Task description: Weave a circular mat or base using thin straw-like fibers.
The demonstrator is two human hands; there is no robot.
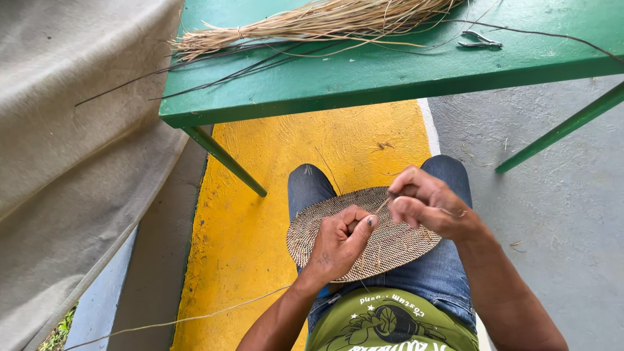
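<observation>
Your left hand (pixel 341 240) pins the woven disc (pixel 364 234) on your lap — right hand (pixel 429 207) pinches a thin fibre strand (pixel 382 205). Keep that grip clenched, pull evenly — avoid slack.

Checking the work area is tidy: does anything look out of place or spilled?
Only small things: dark strands poke out past the green table edge, and fibre scraps lie on the grey floor.

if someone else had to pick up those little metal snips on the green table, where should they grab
Grab the metal snips around the middle of their looped handle end, coming straight down from above. They lie flat on the green table, apart from the dry fibre bundle, so nothing blocks a top pinch.
</observation>
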